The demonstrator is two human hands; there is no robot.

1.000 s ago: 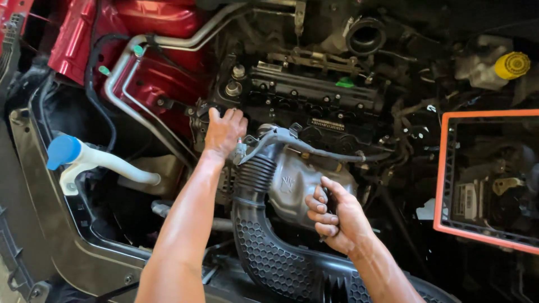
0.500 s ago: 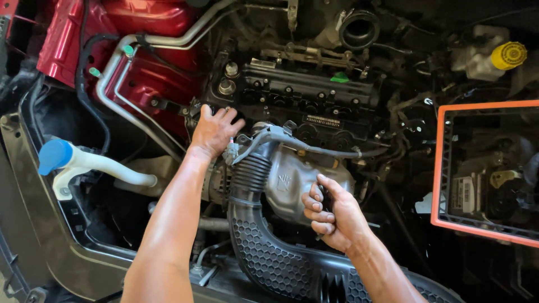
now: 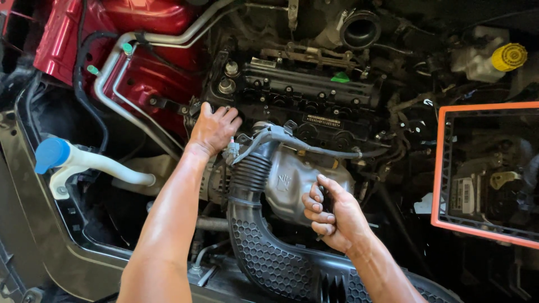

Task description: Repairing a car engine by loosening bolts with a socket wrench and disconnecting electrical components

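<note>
Heat shield [image 3: 292,179]: right hand [image 3: 331,216] at 5 o'clock stays curled on its edge; left hand [image 3: 213,130], fingers spread flat, still braces at 10 o'clock; nothing freed.

The air intake duct [image 3: 264,252] is black, moulded with a honeycomb pattern below and plain ribs above. The heat shield [image 3: 292,182] beside it is dull silver-grey. The engine cover [image 3: 303,92] is black. The body panel [image 3: 140,62] is glossy red. The washer filler neck [image 3: 106,165] is white with a blue cap [image 3: 51,154]. The air filter box [image 3: 483,168] has an orange rim; the reservoir cap [image 3: 509,56] is yellow.
</note>
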